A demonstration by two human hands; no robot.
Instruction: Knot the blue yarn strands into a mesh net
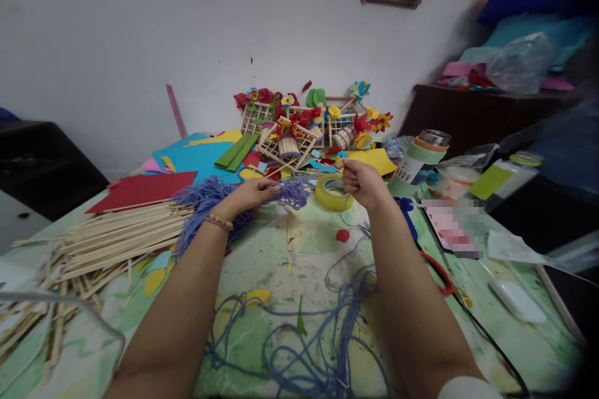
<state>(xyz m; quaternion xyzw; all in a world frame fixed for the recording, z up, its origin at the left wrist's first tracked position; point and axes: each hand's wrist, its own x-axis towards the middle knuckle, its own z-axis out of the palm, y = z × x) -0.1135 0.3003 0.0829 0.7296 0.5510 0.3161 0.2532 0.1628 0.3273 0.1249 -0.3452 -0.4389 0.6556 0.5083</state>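
Note:
My left hand (255, 193) is closed on part of a tangled bundle of purple yarn (213, 199), whose bulk lies beneath my wrist and forearm. Held a little above the table, my right hand (358, 181) has its fingers curled in a pinch around a strand of the yarn, which hangs down below it. Just left of that hand lies a yellow roll of tape (322, 196). Loose loops of the same yarn (322, 349) spread over the near part of the table between my forearms. A small red piece (342, 235) sits near the tape.
Thin wooden sticks (126, 237) are piled left, beside red paper (145, 192) and blue sheets (196, 159). Stick-frame crafts with paper flowers (287, 131) stand against the wall. Right are a bottle (416, 162), a phone (452, 227), red-handled scissors (442, 274) and a white mouse (517, 300).

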